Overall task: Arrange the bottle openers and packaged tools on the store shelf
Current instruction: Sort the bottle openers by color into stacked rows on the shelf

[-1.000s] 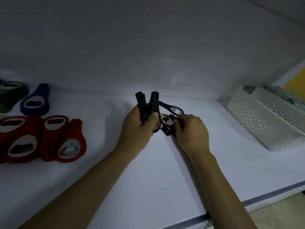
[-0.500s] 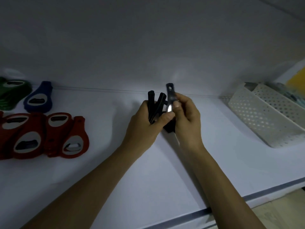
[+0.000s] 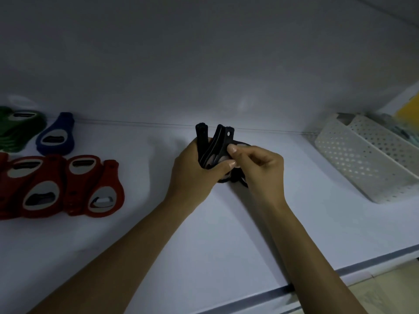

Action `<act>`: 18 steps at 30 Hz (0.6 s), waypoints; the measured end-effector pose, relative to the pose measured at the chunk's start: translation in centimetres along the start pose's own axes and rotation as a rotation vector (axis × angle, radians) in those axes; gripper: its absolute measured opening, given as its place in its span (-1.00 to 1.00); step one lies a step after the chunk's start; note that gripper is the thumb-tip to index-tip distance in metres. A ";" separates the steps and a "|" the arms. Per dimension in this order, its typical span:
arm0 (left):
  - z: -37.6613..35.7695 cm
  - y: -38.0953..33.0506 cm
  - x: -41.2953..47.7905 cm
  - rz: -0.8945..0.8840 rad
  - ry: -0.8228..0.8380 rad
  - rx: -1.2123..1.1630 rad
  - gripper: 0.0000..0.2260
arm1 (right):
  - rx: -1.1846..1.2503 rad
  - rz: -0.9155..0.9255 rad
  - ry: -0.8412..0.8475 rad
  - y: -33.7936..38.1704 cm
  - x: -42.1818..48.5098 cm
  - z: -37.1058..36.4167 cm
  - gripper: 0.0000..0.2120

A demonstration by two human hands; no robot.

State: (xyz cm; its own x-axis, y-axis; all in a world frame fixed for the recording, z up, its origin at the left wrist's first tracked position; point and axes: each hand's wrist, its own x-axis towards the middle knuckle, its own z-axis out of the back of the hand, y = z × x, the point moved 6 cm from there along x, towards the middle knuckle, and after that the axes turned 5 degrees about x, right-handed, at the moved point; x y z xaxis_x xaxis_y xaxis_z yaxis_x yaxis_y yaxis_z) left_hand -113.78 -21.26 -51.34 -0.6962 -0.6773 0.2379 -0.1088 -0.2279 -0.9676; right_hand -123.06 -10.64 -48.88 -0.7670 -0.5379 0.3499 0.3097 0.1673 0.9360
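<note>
White perforated basket, contents indistinct, stands at right on the shelf. Mid-shelf, left hand grips upright black bottle openers; right hand pinches the outermost. Leftward lie red openers, blue opener, green openers.

Forearms bare to frame edge; left hand, right hand bare; fingernails short.
</note>
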 end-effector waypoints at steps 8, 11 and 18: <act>-0.9 -0.7 -0.5 -0.123 0.074 0.371 -0.68 | -0.171 -0.093 0.140 -0.6 -0.3 -1.7 -0.34; -1.4 -0.4 -0.5 -0.132 0.118 0.436 -0.64 | -0.209 -0.103 0.215 -1.2 -0.4 -2.2 -0.23; -1.8 0.1 -0.2 -0.082 0.181 0.523 -0.71 | -0.178 -0.021 0.187 -0.2 -0.6 -2.8 -0.68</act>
State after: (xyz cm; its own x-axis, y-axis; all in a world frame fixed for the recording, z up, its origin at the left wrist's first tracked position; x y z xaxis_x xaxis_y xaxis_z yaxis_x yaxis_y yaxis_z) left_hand -114.96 -19.87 -51.62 -0.8161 -0.5224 0.2472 0.1668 -0.6223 -0.7648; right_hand -121.08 -12.64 -49.42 -0.6621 -0.6859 0.3019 0.4017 0.0152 0.9156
